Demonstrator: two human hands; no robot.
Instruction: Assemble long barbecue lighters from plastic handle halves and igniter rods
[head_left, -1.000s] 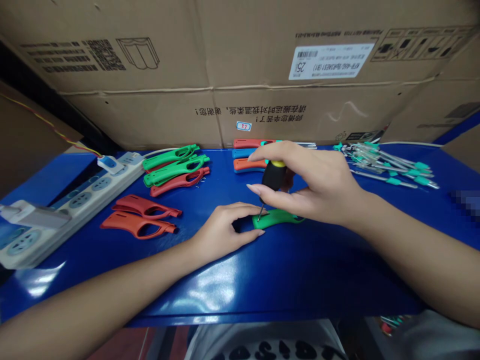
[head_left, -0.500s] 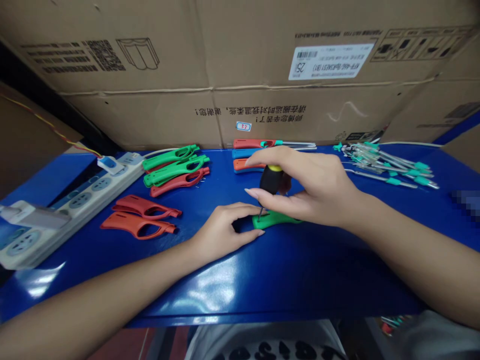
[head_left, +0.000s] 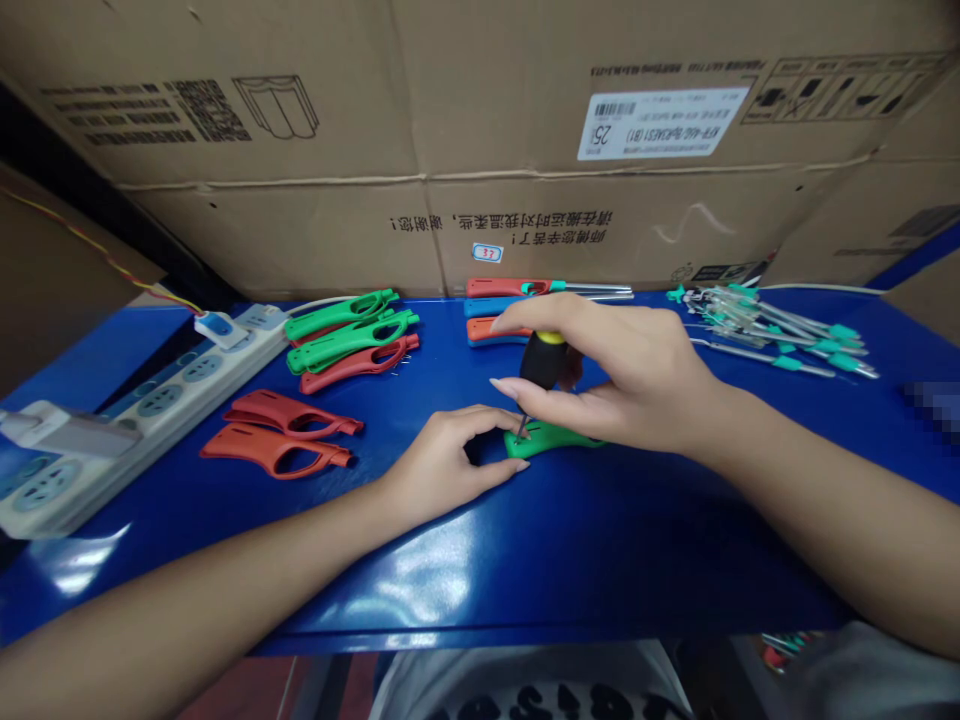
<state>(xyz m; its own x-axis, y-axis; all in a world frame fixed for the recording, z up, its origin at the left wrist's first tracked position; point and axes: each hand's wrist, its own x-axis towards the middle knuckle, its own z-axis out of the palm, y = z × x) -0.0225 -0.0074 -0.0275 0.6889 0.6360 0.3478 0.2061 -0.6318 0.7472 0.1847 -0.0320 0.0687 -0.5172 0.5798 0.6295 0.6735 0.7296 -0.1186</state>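
Note:
My right hand (head_left: 641,375) is closed round the black and yellow handle of a screwdriver (head_left: 541,364), its thin shaft slanting down. The tip meets the left end of a green lighter casing (head_left: 553,438), at a small hole. Thumb and fingers of my left hand (head_left: 450,455) grip that same end from both sides, pinning the casing flat on the blue table (head_left: 465,590). My right hand hides the casing's right part.
Green casings (head_left: 352,345) and red casings (head_left: 277,445) lie at left, beside a white power strip (head_left: 142,420). Behind my right hand are lighters with metal tubes (head_left: 510,288). Several metal tubes with teal parts (head_left: 780,325) lie at right. A cardboard box (head_left: 337,230) stands behind.

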